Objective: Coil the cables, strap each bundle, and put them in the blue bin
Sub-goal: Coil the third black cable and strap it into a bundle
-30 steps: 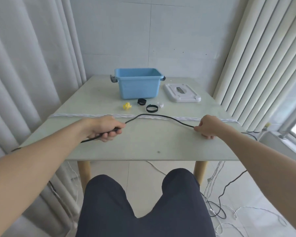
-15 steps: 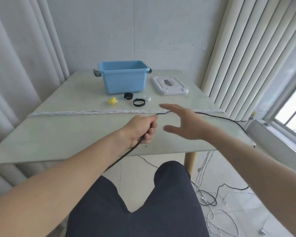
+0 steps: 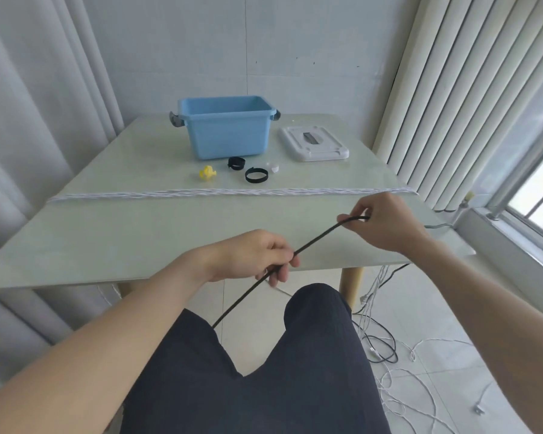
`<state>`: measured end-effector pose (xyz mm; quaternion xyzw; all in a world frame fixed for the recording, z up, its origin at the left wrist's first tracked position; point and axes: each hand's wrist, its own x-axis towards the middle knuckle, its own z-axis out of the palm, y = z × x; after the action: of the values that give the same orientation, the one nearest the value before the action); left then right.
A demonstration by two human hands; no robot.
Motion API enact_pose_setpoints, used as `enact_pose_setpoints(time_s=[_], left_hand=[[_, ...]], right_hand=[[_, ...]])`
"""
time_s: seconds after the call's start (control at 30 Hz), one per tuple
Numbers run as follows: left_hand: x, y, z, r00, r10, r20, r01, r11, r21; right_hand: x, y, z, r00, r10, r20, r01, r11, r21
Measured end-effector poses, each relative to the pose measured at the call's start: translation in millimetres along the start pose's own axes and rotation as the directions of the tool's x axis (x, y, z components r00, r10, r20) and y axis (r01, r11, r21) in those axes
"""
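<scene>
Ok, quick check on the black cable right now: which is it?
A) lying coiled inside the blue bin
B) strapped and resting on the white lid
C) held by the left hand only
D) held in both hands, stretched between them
D: the black cable runs taut from the left hand, which grips it near the table edge, up to the right hand, which pinches it further along.
</scene>
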<state>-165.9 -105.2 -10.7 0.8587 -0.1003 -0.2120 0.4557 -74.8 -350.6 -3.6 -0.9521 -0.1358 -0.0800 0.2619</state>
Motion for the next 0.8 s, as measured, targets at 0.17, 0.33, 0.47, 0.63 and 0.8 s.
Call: enact_pose_setpoints(time_s=[0.17,0.33,0.47,0.63,0.8], left_hand=[[-15,-2,7,0.973,-0.183,0.138,0.136,0.946,0.294],[-24,-4,30,0.995,-0.076,0.065,0.061,0.974,0.217],[-14,-4,62,0.999,-0.011,0.034,0.015,0.994,-0.107],[-7,-7,91,0.999,-0.001,0.032,0.008,0.979,-0.204],[-21,-31,84,0.985,-0.068,-0.157,0.066,0.998,-0.017]], right_hand=[[-11,36,-30,0.972,0.210,-0.105,-0.211,0.978,0.004],[-54,60,-42,0.952,0.258,0.166,-0.241,0.963,-0.121],[-100,29,-11,0.932,-0.008,0.362,-0.028,0.995,0.093],[-123,-4,47,0.852,-0.230,0.470,-0.015,0.887,0.461],[-113,22,61,0.964,-0.023,0.264,-0.105,0.882,0.459]])
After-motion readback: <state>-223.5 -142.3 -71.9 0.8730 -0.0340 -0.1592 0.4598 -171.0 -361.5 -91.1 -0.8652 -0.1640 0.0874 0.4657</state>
